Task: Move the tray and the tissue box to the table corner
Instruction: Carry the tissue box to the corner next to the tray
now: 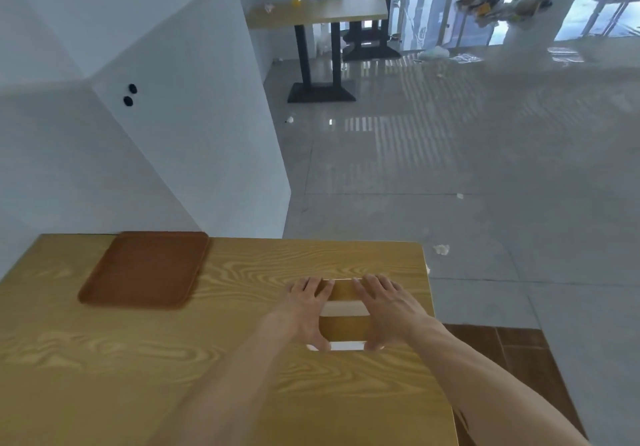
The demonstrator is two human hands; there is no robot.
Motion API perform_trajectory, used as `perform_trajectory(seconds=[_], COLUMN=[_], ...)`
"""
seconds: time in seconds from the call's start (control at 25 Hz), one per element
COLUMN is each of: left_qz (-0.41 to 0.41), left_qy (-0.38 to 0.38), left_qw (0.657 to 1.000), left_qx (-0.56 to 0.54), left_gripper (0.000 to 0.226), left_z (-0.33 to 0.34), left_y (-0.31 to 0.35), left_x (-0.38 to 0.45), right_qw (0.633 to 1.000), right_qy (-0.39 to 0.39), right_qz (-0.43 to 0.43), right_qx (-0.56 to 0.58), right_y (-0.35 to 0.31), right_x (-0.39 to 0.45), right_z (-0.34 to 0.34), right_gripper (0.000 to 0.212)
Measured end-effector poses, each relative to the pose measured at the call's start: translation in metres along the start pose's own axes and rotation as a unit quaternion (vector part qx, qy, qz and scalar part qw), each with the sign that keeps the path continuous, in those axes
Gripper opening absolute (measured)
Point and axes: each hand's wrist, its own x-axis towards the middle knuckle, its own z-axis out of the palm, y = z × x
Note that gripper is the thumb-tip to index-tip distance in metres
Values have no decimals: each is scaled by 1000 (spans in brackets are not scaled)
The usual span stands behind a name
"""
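A brown tray (145, 269) lies flat at the far left of the wooden table (104, 359), against the wall. Toward the table's right side sits the tissue box (344, 321), tan with white bands. My left hand (304, 307) grips its left side and my right hand (388, 307) grips its right side, fingers over the far edge and thumbs at the near edge. The box's ends are hidden by my hands.
A white wall (156, 133) stands behind the table's left part. The table's right edge (436, 341) drops to a grey tiled floor (450, 168) with scraps of litter. Other tables (318, 12) stand far back.
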Motion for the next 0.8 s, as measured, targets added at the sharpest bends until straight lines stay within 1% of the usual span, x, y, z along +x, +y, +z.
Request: perform_trajectory(seconds=[0.24, 0.44, 0.64, 0.8], left_qz=[-42, -93, -147, -200], left_qy=[19, 63, 94, 117], left_qw=[999, 993, 982, 968], left_qx=[-29, -42, -75, -93], left_gripper=[128, 130, 129, 128], left_z=[28, 69, 119, 167], left_y=[-39, -93, -163, -216], left_x=[-56, -123, -219, -318], right_qw=[999, 994, 983, 967], right_qy=[8, 12, 15, 11], right_qz=[-50, -105, -176, -244], right_qx=[-14, -37, -54, -80], right_y=[-59, -142, -262, -377], right_x=[0, 12, 28, 35], right_z=[-13, -22, -30, -30], right_gripper=[129, 127, 121, 120])
